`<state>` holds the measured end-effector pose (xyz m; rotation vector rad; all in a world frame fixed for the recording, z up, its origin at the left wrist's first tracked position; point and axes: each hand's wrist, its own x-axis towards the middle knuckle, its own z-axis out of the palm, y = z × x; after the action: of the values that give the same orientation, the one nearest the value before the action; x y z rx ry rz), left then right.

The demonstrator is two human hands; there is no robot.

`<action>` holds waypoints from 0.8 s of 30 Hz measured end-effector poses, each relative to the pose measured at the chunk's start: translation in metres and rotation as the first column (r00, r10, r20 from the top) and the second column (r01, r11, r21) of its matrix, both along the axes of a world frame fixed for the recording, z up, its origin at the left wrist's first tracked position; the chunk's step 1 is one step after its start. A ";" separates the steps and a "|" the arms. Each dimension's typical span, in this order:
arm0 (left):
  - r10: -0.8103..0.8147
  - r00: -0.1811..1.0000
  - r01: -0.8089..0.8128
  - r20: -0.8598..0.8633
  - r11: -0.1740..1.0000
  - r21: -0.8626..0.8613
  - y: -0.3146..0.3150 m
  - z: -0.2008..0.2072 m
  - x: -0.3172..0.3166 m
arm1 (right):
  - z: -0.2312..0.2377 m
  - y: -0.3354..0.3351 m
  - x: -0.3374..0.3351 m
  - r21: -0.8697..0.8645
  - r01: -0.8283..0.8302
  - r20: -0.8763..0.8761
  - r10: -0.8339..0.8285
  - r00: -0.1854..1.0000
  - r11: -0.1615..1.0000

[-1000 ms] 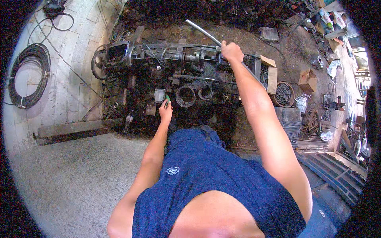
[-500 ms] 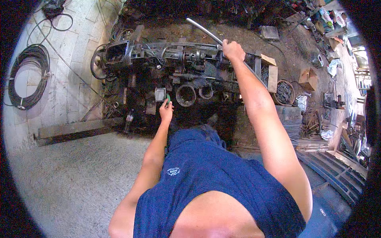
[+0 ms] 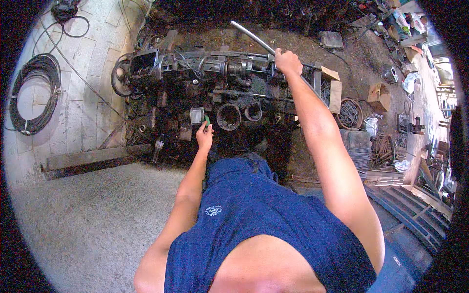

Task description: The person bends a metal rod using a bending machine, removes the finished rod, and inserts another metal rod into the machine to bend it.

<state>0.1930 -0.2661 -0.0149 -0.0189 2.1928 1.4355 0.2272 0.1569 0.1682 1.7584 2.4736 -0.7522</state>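
Observation:
A dark, greasy machine [image 3: 215, 83] of shafts, gears and frames stands in front of me on the ground. My right hand [image 3: 287, 62] reaches far over it and grips a long shiny metal lever bar [image 3: 251, 36] that slants up to the left. My left hand [image 3: 204, 135] is low at the machine's near side, fingers closed on a small green-tipped tool [image 3: 207, 120] beside a small square metal box [image 3: 197, 115]. Two round metal rings [image 3: 228, 116] lie just right of that hand.
A black cable coil [image 3: 33, 95] lies on pale paving at left. A long steel beam [image 3: 95, 157] runs along the gravel edge. Wooden blocks [image 3: 335, 93], a cardboard box [image 3: 379, 95], wire coils [image 3: 350, 113] and scrap metal crowd the right side.
My right hand has shifted slightly on the lever bar. The left hand stays at the same spot by the square box.

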 end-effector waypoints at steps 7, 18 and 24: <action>-0.007 1.000 0.006 0.008 1.000 0.030 -0.002 -0.005 -0.001 | 0.007 -0.003 -0.001 -0.007 0.009 0.005 -0.009 1.000 1.000; -0.002 1.000 0.002 0.003 1.000 -0.004 0.002 0.008 0.002 | 0.008 -0.002 0.000 -0.037 0.010 0.017 -0.009 1.000 0.999; 0.024 1.000 -0.024 -0.002 1.000 0.007 0.000 -0.002 0.000 | 0.001 0.002 0.002 -0.004 0.019 -0.005 -0.019 1.000 1.000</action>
<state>0.1927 -0.2665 -0.0171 -0.0415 2.1961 1.4562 0.2291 0.1590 0.1694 1.7834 2.4609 -0.7633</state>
